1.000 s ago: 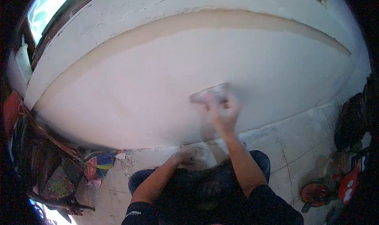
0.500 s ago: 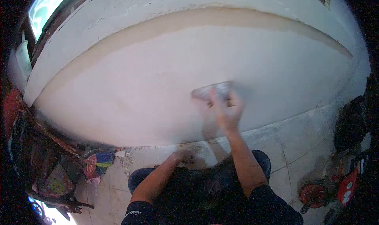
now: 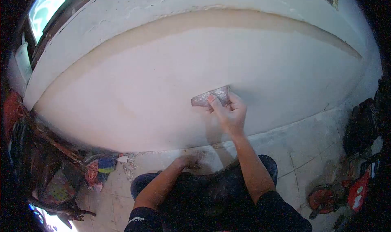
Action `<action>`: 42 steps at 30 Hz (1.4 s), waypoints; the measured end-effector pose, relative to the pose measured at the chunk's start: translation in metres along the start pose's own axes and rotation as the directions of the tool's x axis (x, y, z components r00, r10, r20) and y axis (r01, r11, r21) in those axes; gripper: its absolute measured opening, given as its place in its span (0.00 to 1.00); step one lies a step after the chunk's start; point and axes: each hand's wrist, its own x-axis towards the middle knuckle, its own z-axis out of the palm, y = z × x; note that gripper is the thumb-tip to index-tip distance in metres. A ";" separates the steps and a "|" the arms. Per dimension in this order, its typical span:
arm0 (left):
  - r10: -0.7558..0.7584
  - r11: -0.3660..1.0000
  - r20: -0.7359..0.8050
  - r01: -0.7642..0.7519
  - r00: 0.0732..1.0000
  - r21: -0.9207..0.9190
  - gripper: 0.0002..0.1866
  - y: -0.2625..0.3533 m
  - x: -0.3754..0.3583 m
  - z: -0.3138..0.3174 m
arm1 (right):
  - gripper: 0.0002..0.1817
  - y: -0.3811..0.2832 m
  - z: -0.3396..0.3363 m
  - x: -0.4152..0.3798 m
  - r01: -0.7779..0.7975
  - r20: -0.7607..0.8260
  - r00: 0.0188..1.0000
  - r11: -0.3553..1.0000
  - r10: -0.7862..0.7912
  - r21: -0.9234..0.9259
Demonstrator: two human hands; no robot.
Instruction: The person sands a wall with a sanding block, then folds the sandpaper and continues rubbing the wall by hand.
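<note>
My right hand (image 3: 233, 114) grips a flat, tapered grey putty scraper (image 3: 211, 96), with the thumb over its near face. One long edge of the scraper lies against or very close to the smooth, pale plastered wall (image 3: 134, 77), low and right of the middle. Over my lap, just below the wall's foot, is my left hand (image 3: 189, 162). It is dim there and its fingers cannot be made out. Nothing shows in that hand.
A rough ledge (image 3: 297, 120) and floor tiles run along the wall's foot. Crumbs and a colourful cloth or bag (image 3: 102, 166) lie at left, beside a dark wooden piece (image 3: 61, 144). At right are a red object (image 3: 358, 193) and a dark bundle (image 3: 360, 126).
My right hand and the putty scraper have shifted slightly left across the wall and now look sharper. My left hand has hardly moved.
</note>
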 end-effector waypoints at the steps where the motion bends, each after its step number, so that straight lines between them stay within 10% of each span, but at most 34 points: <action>1: 0.002 0.987 0.008 -0.004 1.000 0.158 0.14 0.002 0.006 0.002 | 0.08 -0.002 -0.003 0.002 -0.027 0.002 1.000 0.999 0.027 0.036; 4: -0.129 0.405 0.071 -0.013 0.989 0.914 0.15 0.023 0.038 0.022 | 0.09 0.006 -0.005 0.003 0.010 0.026 1.000 0.999 -0.011 0.032; 9: -0.190 -0.100 0.217 -0.238 0.958 0.966 0.19 0.013 0.051 0.000 | 0.11 0.001 -0.005 0.004 -0.025 0.030 0.999 1.000 0.024 0.013; 10: -0.190 -0.101 0.216 -0.238 0.958 0.966 0.19 0.024 0.031 0.012 | 0.11 0.002 -0.006 0.004 -0.021 0.046 0.999 0.999 0.020 0.035; 11: -0.116 0.659 0.076 0.020 0.990 0.752 0.22 0.044 -0.008 0.035 | 0.11 0.004 -0.006 0.004 -0.021 0.046 0.999 0.999 0.020 0.034; 12: -0.173 0.985 -0.076 0.174 0.982 0.001 0.26 0.059 -0.030 0.051 | 0.12 0.006 -0.006 0.004 0.008 0.058 0.998 0.999 -0.011 0.051; 13: -0.174 0.985 -0.076 0.174 0.982 0.001 0.26 0.061 -0.025 0.053 | 0.13 0.007 -0.007 0.004 0.038 0.070 0.997 0.997 -0.042 0.068; 15: -0.169 0.794 -0.003 0.138 0.986 0.592 0.26 0.061 -0.004 0.060 | 0.13 0.008 -0.011 0.006 0.024 0.094 0.995 0.998 -0.029 0.054; 18: -0.238 0.002 0.080 -0.081 0.968 0.997 0.27 0.067 0.027 0.067 | 0.12 0.003 -0.015 0.007 -0.006 0.124 0.992 0.999 0.001 0.039; 25: -0.098 0.161 0.156 -0.139 0.983 0.977 0.28 0.067 0.030 0.069 | 0.17 0.005 -0.016 0.009 -0.096 0.078 0.994 0.969 0.080 0.229; 27: -0.489 -0.029 -0.061 0.054 0.870 0.998 0.30 0.043 0.049 0.049 | 0.19 0.001 -0.016 0.010 -0.133 0.073 0.990 0.953 0.117 0.271; 31: -0.515 -0.118 -0.064 0.003 0.855 0.993 0.32 0.062 0.040 0.063 | 0.20 0.003 -0.015 0.008 -0.062 0.104 0.993 0.993 0.052 0.100; 33: -0.245 0.006 0.107 -0.109 0.964 0.994 0.33 0.034 0.041 0.045 | 0.17 -0.003 -0.015 0.005 -0.050 0.116 0.992 0.996 0.041 0.070; 36: -0.445 -0.078 -0.139 0.117 0.885 0.990 0.34 0.071 0.035 0.079 | 0.12 0.001 -0.020 0.006 -0.009 0.162 0.987 1.000 0.005 0.023; 42: -0.411 -0.111 -0.010 -0.039 0.912 0.993 0.32 0.068 0.034 0.072 | 0.09 -0.001 -0.021 0.007 0.019 0.215 0.976 0.996 -0.038 0.088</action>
